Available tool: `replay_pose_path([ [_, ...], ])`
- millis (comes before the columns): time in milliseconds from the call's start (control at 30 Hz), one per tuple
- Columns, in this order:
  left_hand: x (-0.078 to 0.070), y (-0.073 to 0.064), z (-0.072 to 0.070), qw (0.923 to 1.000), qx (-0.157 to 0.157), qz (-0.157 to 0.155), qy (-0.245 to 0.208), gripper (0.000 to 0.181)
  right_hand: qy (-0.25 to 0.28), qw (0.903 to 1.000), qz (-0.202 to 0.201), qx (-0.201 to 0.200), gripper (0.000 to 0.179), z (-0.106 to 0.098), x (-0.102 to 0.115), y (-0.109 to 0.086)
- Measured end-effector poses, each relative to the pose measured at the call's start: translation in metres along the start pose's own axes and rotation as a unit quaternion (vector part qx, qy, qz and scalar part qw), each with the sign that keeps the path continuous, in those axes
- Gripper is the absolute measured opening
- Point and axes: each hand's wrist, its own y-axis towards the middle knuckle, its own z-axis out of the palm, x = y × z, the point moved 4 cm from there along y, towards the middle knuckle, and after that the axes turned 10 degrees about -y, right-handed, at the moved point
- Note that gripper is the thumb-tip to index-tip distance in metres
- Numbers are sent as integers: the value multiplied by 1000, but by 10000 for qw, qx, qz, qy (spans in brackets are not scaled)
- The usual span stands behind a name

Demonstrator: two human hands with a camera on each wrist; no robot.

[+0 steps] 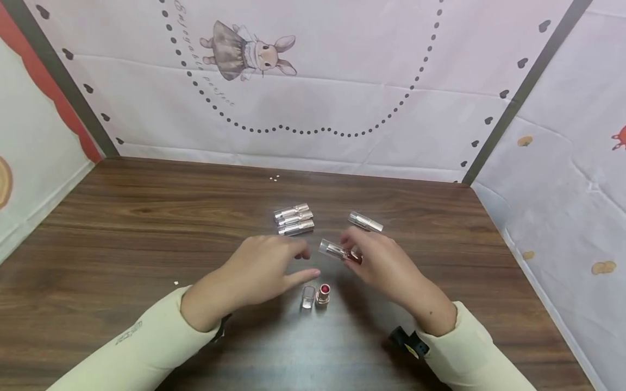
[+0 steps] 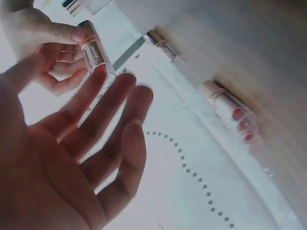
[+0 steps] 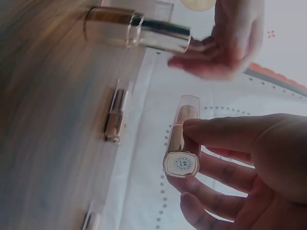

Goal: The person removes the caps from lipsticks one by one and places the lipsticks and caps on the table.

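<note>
Clear plastic and shiny metal make up the lipstick (image 1: pixel 332 249) that the right hand (image 1: pixel 379 258) pinches between its thumb and fingers. It is up in the air over the brown table (image 1: pixel 146 217), tipped on its side, with its clear end pointing to the left hand (image 1: pixel 266 269). The right wrist view shows a round sticker (image 3: pixel 183 164) on its bottom with the number 04. The left hand holds nothing; its fingers are apart and a bit bent, and its thumb sticks out, with a wide gap between thumb and fingers. Under the hands, a bare lipstick (image 1: pixel 323 295) stands up on the table and shows its red tip. Just beside it is a clear cap (image 1: pixel 308 297). Farther back, three lipsticks (image 1: pixel 295 219) lie side by side in a neat bunch. One more lipstick (image 1: pixel 365 221) lies alone, near the right hand. Tiny white bits (image 1: pixel 275 178) sit near the back edge. Behind the table hangs a pale cloth (image 1: pixel 342 54) with a rabbit in a dress (image 1: pixel 244 52). Both arms wear pale yellow sleeves (image 1: pixel 132 342).
</note>
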Motion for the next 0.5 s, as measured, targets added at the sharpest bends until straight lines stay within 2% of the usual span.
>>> replay_pose_path([
  [100, -3, 4, -3, 9992, -327, -35, 225, 36, -37, 9999, -120, -11, 31, -1, 4, 0],
  [267, -4, 2, -5, 9956, -764, -47, 538, 42, -91, 9989, -417, -183, 30, -3, 11, -1],
  [500, -8, -5, -2, 9922, -1065, 379, 530, 55, 186, 9964, -756, -334, 27, -3, 18, -6],
])
